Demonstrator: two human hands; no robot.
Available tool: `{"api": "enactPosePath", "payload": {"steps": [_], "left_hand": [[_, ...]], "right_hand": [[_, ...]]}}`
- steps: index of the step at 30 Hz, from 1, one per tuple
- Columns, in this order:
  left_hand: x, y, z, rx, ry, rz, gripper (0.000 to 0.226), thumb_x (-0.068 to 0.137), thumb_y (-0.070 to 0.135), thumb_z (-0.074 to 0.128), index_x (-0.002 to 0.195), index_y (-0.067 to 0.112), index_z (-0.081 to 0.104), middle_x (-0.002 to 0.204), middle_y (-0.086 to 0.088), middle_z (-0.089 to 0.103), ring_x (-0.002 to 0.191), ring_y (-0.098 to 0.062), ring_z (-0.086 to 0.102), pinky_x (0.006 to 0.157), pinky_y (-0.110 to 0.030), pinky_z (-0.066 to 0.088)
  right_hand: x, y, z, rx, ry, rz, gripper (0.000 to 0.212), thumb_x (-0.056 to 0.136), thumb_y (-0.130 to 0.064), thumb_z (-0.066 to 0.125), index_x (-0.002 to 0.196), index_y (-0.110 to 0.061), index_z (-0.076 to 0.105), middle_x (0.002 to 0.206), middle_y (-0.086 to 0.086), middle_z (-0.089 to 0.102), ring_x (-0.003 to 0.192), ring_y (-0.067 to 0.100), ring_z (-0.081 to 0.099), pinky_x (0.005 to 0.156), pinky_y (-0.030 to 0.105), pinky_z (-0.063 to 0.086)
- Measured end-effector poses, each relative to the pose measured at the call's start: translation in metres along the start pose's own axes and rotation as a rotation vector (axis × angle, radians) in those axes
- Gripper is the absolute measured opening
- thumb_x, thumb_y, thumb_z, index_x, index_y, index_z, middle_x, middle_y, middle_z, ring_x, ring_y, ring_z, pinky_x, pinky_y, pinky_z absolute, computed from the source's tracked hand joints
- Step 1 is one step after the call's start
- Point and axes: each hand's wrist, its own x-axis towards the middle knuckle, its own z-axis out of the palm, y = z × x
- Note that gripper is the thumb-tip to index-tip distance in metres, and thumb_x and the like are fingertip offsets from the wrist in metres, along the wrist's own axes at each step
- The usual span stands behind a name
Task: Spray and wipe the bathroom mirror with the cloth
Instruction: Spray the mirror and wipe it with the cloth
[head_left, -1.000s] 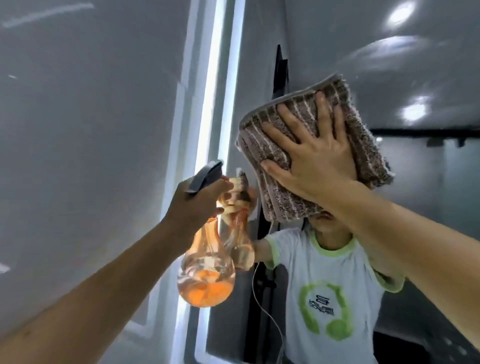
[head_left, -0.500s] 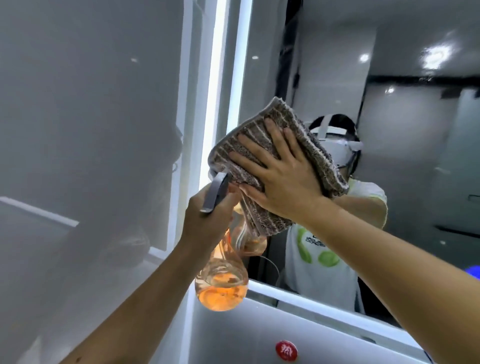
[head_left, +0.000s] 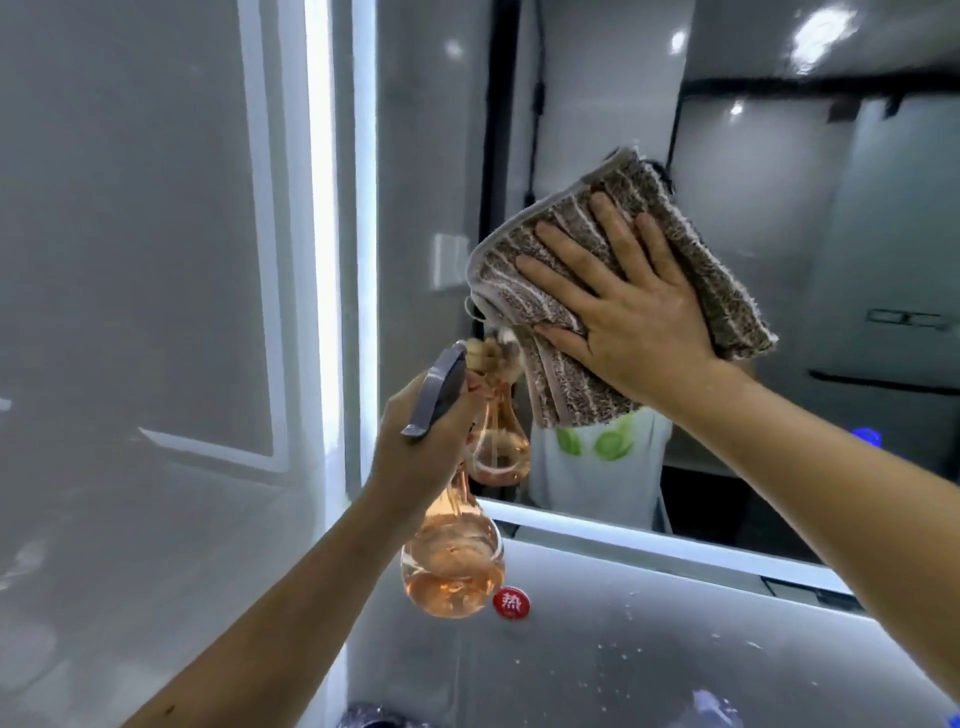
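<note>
Mirror (head_left: 779, 208) fills the far right, lit strip along its left edge and bottom edge. It reflects glossy grey wall panels, ceiling lights and a black frame line. Glossy grey wall (head_left: 130, 260) on the left, meeting the mirror at the lit corner. Below the mirror, a grey panel (head_left: 649, 649) with white specks and a round red sticker (head_left: 511, 604) with a white character.

Right hand (head_left: 631, 306): flat, fingers spread wide, palm pressing the cloth (head_left: 530, 296) against the mirror glass, centre-frame. Cloth is brown-grey, ribbed, folded, hanging a bit below the palm.

Left hand (head_left: 421, 447): wrapped around the neck of the spray bottle (head_left: 452, 556), held up just left of and below the cloth, close to the glass. Bottle is clear orange, bulb-shaped, part full of liquid, grey trigger head above the knuckles. Cannot tell if the trigger is squeezed.

Bottle's reflection sits just right of it in the mirror. Cloth and right hand block the reflected head; a white shirt with green print shows under the cloth. Blurred blue-white objects at the bottom edge, unidentifiable.
</note>
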Motion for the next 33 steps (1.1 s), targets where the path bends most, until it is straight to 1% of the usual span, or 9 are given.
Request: {"api": "enactPosePath", "payload": {"steps": [4,7,10,13,16,19,22,24,33], "left_hand": [[-0.007,0.007,0.037,-0.009,-0.042,0.059,0.024,0.084,0.016,0.063,0.083,-0.008,0.057,0.084,-0.037,0.058,0.074,-0.027,0.053,0.066,-0.048,0.048],[-0.013,0.014,0.066,-0.036,-0.088,0.060,0.029,0.084,0.015,0.062,0.088,-0.013,0.056,0.074,-0.021,0.056,0.069,-0.023,0.049,0.064,-0.037,0.042],[-0.019,0.024,0.091,-0.034,-0.144,0.033,0.027,0.076,0.024,0.062,0.083,-0.002,0.061,0.078,-0.015,0.057,0.072,-0.024,0.050,0.067,-0.038,0.041],[-0.026,0.030,0.106,-0.084,-0.137,0.000,0.006,0.078,0.019,0.062,0.073,0.015,0.062,0.081,-0.014,0.056,0.077,-0.025,0.051,0.068,-0.039,0.041],[-0.033,0.026,0.108,-0.097,-0.118,-0.007,0.016,0.086,0.007,0.056,0.072,0.016,0.058,0.081,-0.015,0.055,0.076,-0.025,0.050,0.062,-0.032,0.042],[-0.038,0.020,0.096,-0.087,-0.096,0.003,0.017,0.086,0.006,0.055,0.072,0.015,0.058,0.082,-0.015,0.056,0.077,-0.025,0.050,0.066,-0.036,0.042],[-0.034,0.007,0.074,-0.059,-0.051,-0.017,0.018,0.085,0.009,0.058,0.070,0.019,0.063,0.075,-0.009,0.063,0.076,-0.022,0.056,0.072,-0.037,0.043],[-0.031,-0.001,0.056,-0.035,-0.009,-0.031,0.022,0.084,0.013,0.061,0.070,0.028,0.069,0.073,0.009,0.070,0.079,-0.014,0.063,0.074,-0.035,0.047],[-0.036,-0.033,0.028,0.045,-0.065,-0.032,0.011,0.085,0.018,0.062,0.090,0.008,0.065,0.083,-0.004,0.063,0.081,-0.016,0.058,0.074,-0.026,0.044]], "right_hand": [[-0.046,0.036,-0.006,-0.034,-0.016,0.097,0.056,0.095,-0.056,0.016,0.144,-0.031,0.024,0.151,0.000,0.030,0.139,0.034,0.017,0.112,0.046,0.000],[-0.080,0.059,-0.008,-0.051,-0.044,0.167,0.056,0.095,-0.057,0.012,0.145,-0.032,0.020,0.151,0.000,0.029,0.139,0.033,0.014,0.113,0.044,-0.001],[-0.121,0.082,-0.012,-0.058,-0.098,0.235,0.058,0.094,-0.059,0.008,0.145,-0.033,0.013,0.153,-0.002,0.021,0.142,0.029,0.000,0.113,0.043,-0.005],[-0.151,0.091,-0.014,-0.037,-0.145,0.277,0.059,0.093,-0.060,0.007,0.145,-0.034,0.011,0.153,-0.003,0.019,0.142,0.024,-0.014,0.114,0.043,-0.008],[-0.151,0.084,-0.015,0.011,-0.148,0.331,0.061,0.092,-0.060,0.010,0.145,-0.032,0.015,0.153,-0.003,0.019,0.142,0.031,-0.007,0.113,0.045,-0.009],[-0.134,0.061,-0.009,0.030,-0.126,0.300,0.062,0.090,-0.062,0.012,0.146,-0.034,0.011,0.154,-0.005,0.012,0.140,0.029,-0.019,0.112,0.045,-0.012],[-0.108,0.029,0.000,0.035,-0.069,0.239,0.062,0.088,-0.060,0.024,0.144,-0.034,0.023,0.153,-0.002,0.023,0.141,0.032,-0.003,0.112,0.047,-0.007],[-0.095,0.014,0.004,0.009,-0.008,0.212,0.060,0.088,-0.056,0.034,0.142,-0.032,0.031,0.150,0.000,0.031,0.138,0.036,0.009,0.111,0.049,-0.003],[-0.087,0.003,0.004,0.011,-0.008,0.236,0.063,0.085,-0.056,0.030,0.143,-0.031,0.026,0.152,0.001,0.026,0.136,0.038,0.006,0.110,0.044,-0.011]]}}
